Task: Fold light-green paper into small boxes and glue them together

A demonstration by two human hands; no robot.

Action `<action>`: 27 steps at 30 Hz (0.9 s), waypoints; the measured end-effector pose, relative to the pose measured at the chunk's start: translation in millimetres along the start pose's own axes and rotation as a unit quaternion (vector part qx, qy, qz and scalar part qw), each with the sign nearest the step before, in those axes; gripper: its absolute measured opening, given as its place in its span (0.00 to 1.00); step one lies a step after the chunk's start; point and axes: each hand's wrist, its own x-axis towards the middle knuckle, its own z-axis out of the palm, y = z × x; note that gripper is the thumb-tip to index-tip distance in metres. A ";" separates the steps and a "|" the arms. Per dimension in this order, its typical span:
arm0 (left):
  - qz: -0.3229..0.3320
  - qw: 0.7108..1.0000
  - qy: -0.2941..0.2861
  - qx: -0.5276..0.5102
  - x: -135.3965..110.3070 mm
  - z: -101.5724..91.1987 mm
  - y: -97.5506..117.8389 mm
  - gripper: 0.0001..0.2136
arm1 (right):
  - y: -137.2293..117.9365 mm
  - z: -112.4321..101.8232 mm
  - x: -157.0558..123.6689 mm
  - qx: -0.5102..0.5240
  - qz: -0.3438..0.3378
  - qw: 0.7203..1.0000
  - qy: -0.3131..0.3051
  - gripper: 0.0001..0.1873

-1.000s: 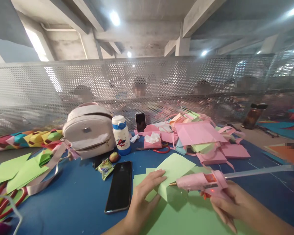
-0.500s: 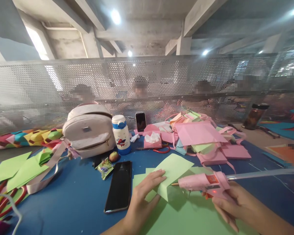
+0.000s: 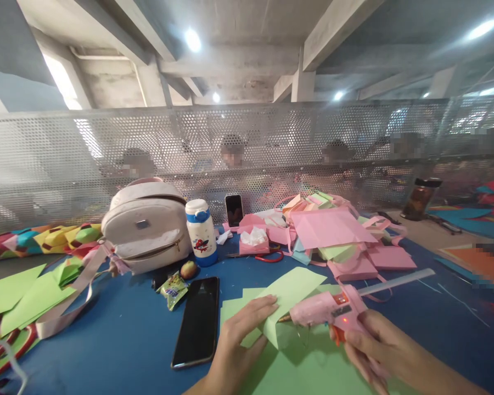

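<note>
My left hand [image 3: 245, 334] is closed on a folded sheet of light green paper [image 3: 298, 285], fingers on top and thumb underneath. A pink hot glue gun [image 3: 323, 309] is gripped in my right hand [image 3: 381, 343], a clear glue stick [image 3: 399, 281] jutting from its back. Its metal nozzle meets the lower part of the folded paper, near the crease; whether glue is coming out I cannot tell. Beneath both hands lie more green sheets [image 3: 300, 367] on the blue tabletop [image 3: 119, 329].
Left of my hands lie a black phone [image 3: 196, 323] and a snack packet [image 3: 173, 291]. Farther back stand a white backpack [image 3: 148, 225], a bottle [image 3: 201, 233], a tissue box [image 3: 254, 244] and a pile of pink paper pieces [image 3: 333, 227]. A perforated metal screen [image 3: 271, 131] borders the table.
My right hand has brought the glue gun left and slightly down, tilting it so its nozzle reaches the folded paper. My left hand keeps its hold. The camera view has shifted slightly.
</note>
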 end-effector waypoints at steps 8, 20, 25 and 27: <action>0.007 1.000 0.005 0.001 2.3 -0.1 1.1 0.25 | -7.0 5.0 1.1 0.027 0.015 1.000 0.003 0.27; -0.002 1.000 0.016 -0.005 4.4 0.1 5.3 0.20 | 8.4 -0.4 2.8 0.048 0.006 0.999 -0.006 0.25; -0.013 1.000 0.008 -0.013 2.5 -0.4 5.3 0.20 | -6.9 2.0 -0.5 0.021 0.003 1.000 -0.010 0.28; -0.018 1.000 0.003 -0.014 0.8 -0.3 4.3 0.21 | -10.8 2.4 -1.5 0.019 0.001 1.000 -0.012 0.28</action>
